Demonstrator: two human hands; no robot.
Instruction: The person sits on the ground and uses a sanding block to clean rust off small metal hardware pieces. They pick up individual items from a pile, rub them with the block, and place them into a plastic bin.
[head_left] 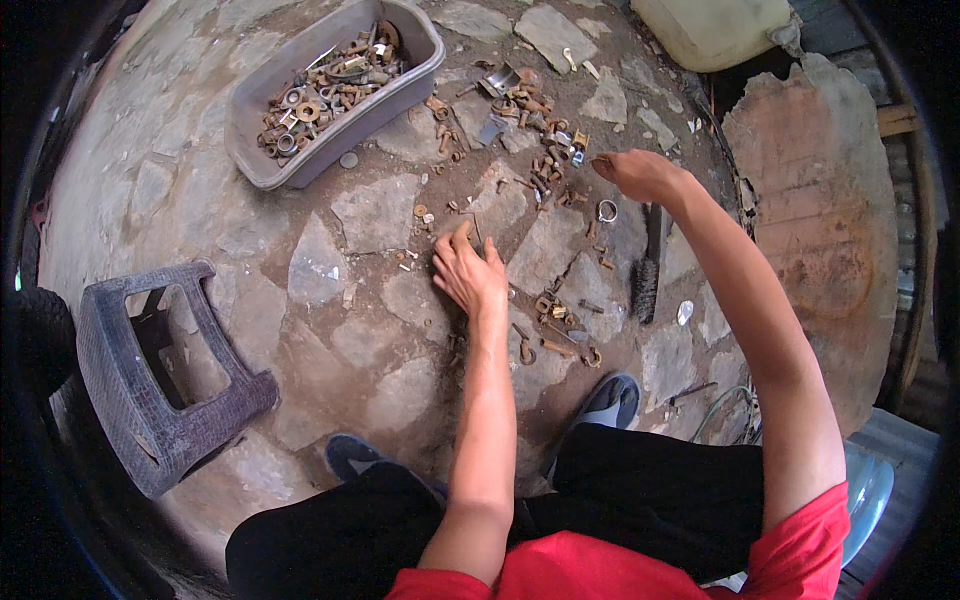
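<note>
My left hand (468,272) is low over the stone floor, its fingers apart, with no held thing visible. A thin dark rod-like piece (476,222) is by its fingertips, and small rusty washers (421,211) lie just beyond them. My right hand (640,174) is reaching to the far right, fingers drawn together; what they hold, if anything, is hard to make out. Left of it runs a heap of rusty bolts and nuts (548,170), with a small shiny metal piece (579,157) on it. A metal ring clamp (607,211) lies below that hand.
A grey plastic tub (262,172) of bolts, nuts and washers stands at the far left. Nearer are a dark plastic frame (178,440), a black-bristled brush (645,290) and another group of rusty hardware (555,330). A rusty metal sheet (815,230) stands on the right, beside a pale container (715,30).
</note>
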